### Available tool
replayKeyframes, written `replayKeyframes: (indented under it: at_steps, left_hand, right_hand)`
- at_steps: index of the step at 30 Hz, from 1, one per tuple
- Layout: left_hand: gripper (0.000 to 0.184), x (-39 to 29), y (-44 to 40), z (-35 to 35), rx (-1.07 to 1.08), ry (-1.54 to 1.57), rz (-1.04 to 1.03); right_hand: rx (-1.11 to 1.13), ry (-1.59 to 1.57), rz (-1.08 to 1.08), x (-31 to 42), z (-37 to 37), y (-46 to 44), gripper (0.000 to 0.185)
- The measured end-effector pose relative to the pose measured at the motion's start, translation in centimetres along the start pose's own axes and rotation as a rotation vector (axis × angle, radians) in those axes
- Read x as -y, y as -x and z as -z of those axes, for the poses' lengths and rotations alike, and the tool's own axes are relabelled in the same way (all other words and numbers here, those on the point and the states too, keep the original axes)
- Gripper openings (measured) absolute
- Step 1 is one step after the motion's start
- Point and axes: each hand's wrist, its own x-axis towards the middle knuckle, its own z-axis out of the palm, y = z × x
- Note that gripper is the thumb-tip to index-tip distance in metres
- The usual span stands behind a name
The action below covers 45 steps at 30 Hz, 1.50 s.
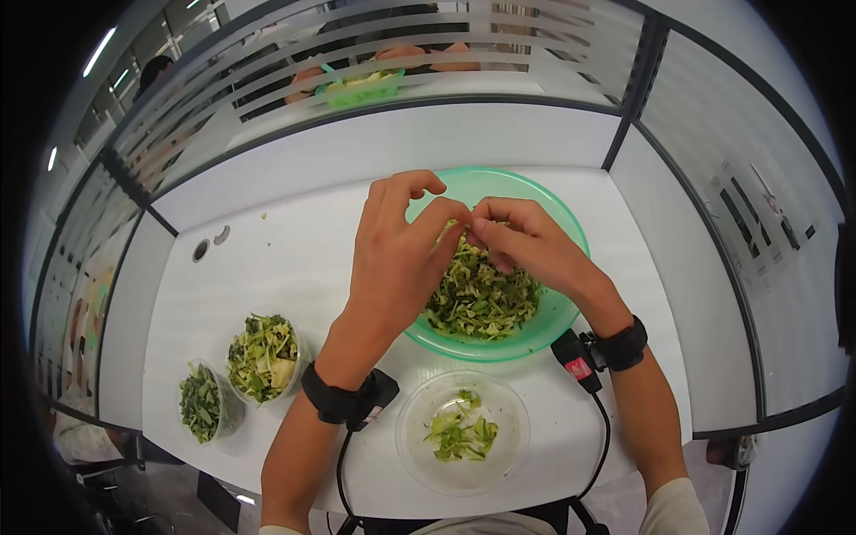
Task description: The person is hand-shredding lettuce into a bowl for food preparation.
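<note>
Above a large green bowl [560, 334] of shredded leafy greens [481, 299], my two hands meet at the fingertips. My left hand [392, 241] has thumb and index finger pinched, with its other fingers curled. My right hand [526, 236] pinches against the same spot. Whatever lies between the fingertips is too small and covered to make out. Nearer to me stands a clear round bowl [412, 468] with a few pale green leaf pieces [464, 432] in it. Both wrists wear black straps with small devices and cables.
To the left, one clear tub [263, 357] holds chopped pale greens and another [201, 401] holds darker small leaves. White partitions with striped glass [383, 147] surround the white table [303, 267]. Beyond the glass, another person's hands are by a green bowl [361, 89].
</note>
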Motion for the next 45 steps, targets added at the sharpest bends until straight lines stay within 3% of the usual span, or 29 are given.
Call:
replayKeyframes:
  at_steps: [10,14,17,22,26,31,34,37,40,45]
  left_hand:
    - [0.025,0.0,0.0,0.0,-0.007,-0.026,0.012]
    - [0.022,0.1,0.3,0.0,0.006,0.004,0.057]
    - [0.020,0.0,0.3,0.2,0.054,0.011,0.104]
    - [0.016,0.0,0.4,0.1,0.178,0.085,0.281]
    - [0.011,0.1,0.4,0.3,0.144,0.202,0.302]
    - [0.013,-0.1,0.6,-0.1,0.190,0.069,0.209]
    - [0.014,0.0,0.8,-0.3,0.204,0.057,0.228]
    - [0.012,-0.3,0.5,0.0,0.221,0.041,0.244]
    - [0.014,-0.1,0.6,-0.2,0.188,0.060,0.238]
    - [0.012,-0.1,0.6,-0.4,0.191,0.061,0.237]
  right_hand:
    - [-0.139,0.179,0.120,-0.2,-0.5,-0.1,0.018]
    - [-0.306,0.744,0.543,0.1,-1.2,0.3,0.011]
    - [-0.349,1.076,0.658,0.4,-1.5,0.4,0.015]
    - [-0.416,1.201,0.693,0.3,-1.7,0.4,0.018]
    - [-0.601,1.048,0.537,-0.7,0.0,0.4,0.008]
    - [-0.738,0.919,0.383,-1.2,0.5,0.0,0.012]
    - [-0.721,0.866,0.263,-1.1,0.7,0.3,0.015]
    - [-0.633,0.863,-0.103,0.6,0.9,0.6,0.033]
    - [-0.626,0.903,-0.139,0.8,0.6,0.5,0.044]
    - [-0.509,1.131,-0.108,0.6,0.5,1.0,0.046]
